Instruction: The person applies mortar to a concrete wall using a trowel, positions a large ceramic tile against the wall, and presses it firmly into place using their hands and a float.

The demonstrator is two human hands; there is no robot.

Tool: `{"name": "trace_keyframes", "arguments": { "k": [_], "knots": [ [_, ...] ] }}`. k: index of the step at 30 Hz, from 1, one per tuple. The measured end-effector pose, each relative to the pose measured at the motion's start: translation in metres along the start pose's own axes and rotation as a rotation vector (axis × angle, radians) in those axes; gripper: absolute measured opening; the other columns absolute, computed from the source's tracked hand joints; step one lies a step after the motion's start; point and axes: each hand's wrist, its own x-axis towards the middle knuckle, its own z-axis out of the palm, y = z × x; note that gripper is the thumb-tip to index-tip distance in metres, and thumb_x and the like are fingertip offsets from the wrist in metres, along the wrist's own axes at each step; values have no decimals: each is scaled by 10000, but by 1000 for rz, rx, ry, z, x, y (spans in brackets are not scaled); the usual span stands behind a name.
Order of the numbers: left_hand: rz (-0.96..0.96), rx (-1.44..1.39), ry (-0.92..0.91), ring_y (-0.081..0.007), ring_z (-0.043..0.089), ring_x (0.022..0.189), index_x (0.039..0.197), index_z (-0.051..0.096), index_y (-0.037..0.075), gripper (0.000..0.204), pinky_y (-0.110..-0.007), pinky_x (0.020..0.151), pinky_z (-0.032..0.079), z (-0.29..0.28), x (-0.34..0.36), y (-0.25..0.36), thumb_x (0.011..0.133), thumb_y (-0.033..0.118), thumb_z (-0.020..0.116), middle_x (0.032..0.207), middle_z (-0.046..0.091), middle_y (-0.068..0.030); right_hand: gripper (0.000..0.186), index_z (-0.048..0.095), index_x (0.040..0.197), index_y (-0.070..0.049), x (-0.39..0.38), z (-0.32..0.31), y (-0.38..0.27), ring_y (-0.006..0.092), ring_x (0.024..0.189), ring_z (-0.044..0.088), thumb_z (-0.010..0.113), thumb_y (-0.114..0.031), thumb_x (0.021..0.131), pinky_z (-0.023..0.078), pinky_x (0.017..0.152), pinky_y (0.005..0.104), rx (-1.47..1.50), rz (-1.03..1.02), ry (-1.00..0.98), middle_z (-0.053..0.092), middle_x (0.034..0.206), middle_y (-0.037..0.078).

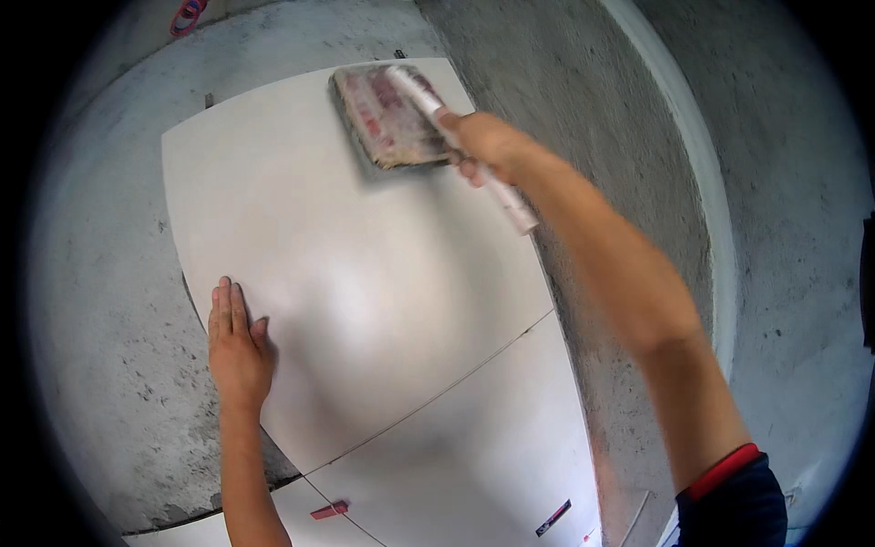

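Beneath left hand (241, 354), white tile (273, 201)

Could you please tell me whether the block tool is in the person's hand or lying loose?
In hand: the right hand is closed around the white handle of the block tool, over the large pale panel.

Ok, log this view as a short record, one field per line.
Left hand: open, laid on the large white panel near its left edge
Right hand: gripping the pale handle of a flat pad tool
Tool position: over the panel's upper part; contact unclear
Below: another white panel, beyond a thin dark joint
Small item: red piece, lower edge
Surroundings: rough grey surface
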Motion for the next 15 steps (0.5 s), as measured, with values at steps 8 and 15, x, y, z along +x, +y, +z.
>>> {"name": "trace_keyframes", "arguments": {
  "k": [8, 15],
  "knots": [
    [39, 17, -11, -324, 320, 1358, 1354, 403, -51, 506, -401, 1107, 302, 2, 1, 0, 905, 141, 536, 1469, 342, -158, 730, 587, 939, 109, -11, 44, 40, 264, 522, 610, 307, -565, 959, 503, 558, 399, -201, -241, 395, 618, 674, 187],
    [45, -43, -70, -312, 322, 1360, 1370, 386, -35, 515, -411, 1122, 272, 4, -2, -16, 922, 178, 524, 1476, 328, -160, 522, 522, 860, -25, -35, 22, -39, 79, 428, 394, 476, -540, 932, 366, 377, 266, 61, -165, -86, 465, 629, 23]
  ]
}}
